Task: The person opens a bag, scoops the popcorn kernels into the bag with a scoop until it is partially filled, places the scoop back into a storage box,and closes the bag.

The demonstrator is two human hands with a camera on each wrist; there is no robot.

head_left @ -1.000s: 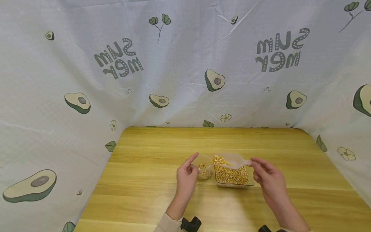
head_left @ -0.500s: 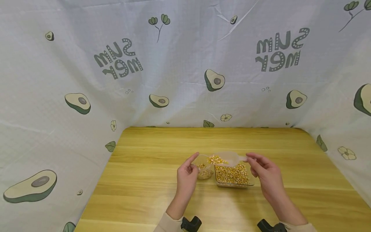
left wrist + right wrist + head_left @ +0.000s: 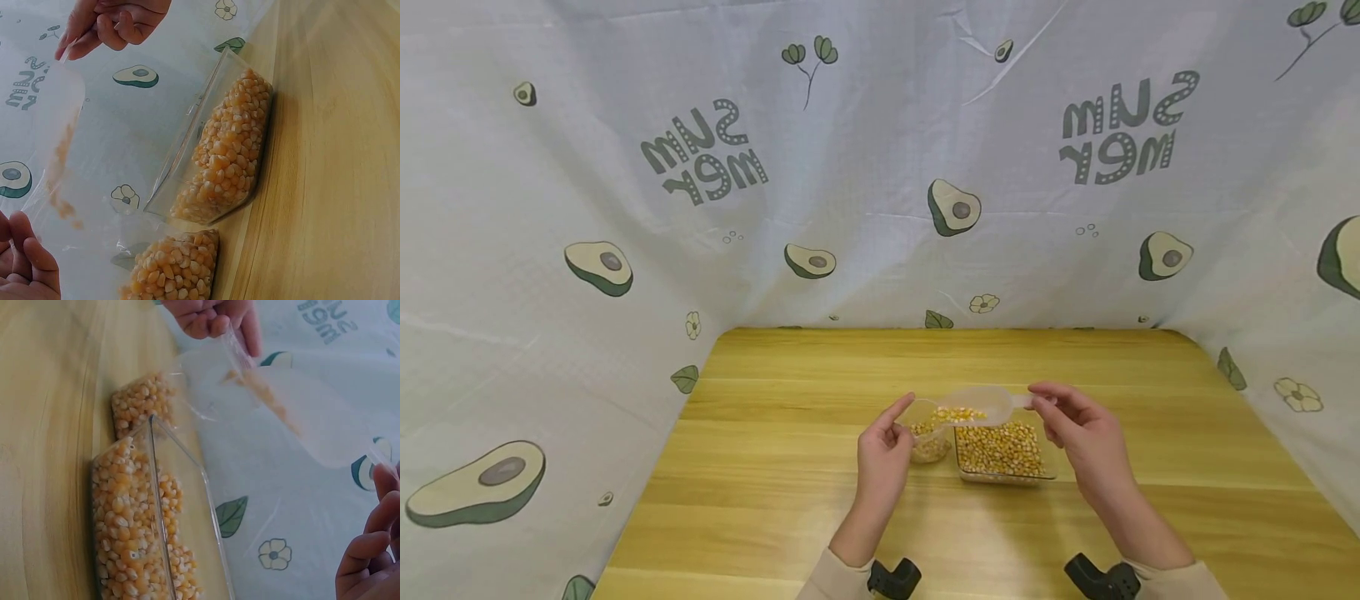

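Note:
My right hand (image 3: pixel 1078 429) pinches the handle of a translucent plastic scoop (image 3: pixel 997 405), which lies nearly level in the air with dried corn kernels (image 3: pixel 957 414) toward its tip. That tip overlaps the rim of a small clear plastic cup (image 3: pixel 929 455), partly filled with corn. My left hand (image 3: pixel 883 458) holds the cup's rim between thumb and fingers, its index finger stretched along the far side. Right beside the cup stands a clear rectangular box (image 3: pixel 1003 479) heaped with corn, below the scoop. In the right wrist view the scoop (image 3: pixel 319 419) slants above both containers.
Light wood-grain table top (image 3: pixel 760 467) surrounds the containers. A pale curtain (image 3: pixel 865 150) printed with avocados and lettering hangs behind and along both sides. Dark wrist cameras (image 3: pixel 895 578) sit at both sleeves.
My right hand has moved left and slightly away from me, carrying the scoop until its tip came over the cup. Kernels in the scoop have shifted and thinned out. The left hand stays put.

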